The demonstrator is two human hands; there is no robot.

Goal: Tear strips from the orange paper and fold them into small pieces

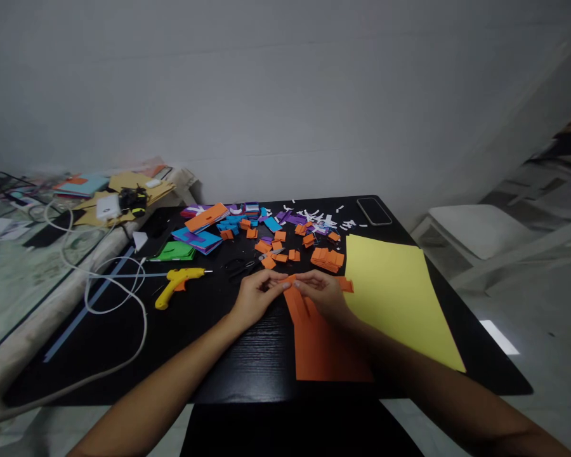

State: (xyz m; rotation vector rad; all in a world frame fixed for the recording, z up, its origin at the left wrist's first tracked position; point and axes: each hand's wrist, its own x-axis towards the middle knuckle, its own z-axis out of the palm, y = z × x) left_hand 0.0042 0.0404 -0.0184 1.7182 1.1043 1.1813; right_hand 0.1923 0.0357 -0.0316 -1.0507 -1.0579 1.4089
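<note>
An orange paper sheet [326, 349] lies on the black table [228, 355] in front of me, cut into strips at its far end. My left hand [257, 297] and my right hand [324, 295] meet at that far end. Both pinch a small orange strip [289, 280] between fingertips. A stack of small orange paper pieces [327, 258] sits just beyond my right hand. Black scissors [242, 266] lie just beyond my left hand.
A large yellow sheet [400, 298] lies to the right. A yellow glue gun [177, 284] with a white cable [118, 304] lies at left. Folded blue, purple, green and orange paper pieces [204, 231] and white scraps [323, 216] litter the far side. A phone [374, 211] rests at the far right corner.
</note>
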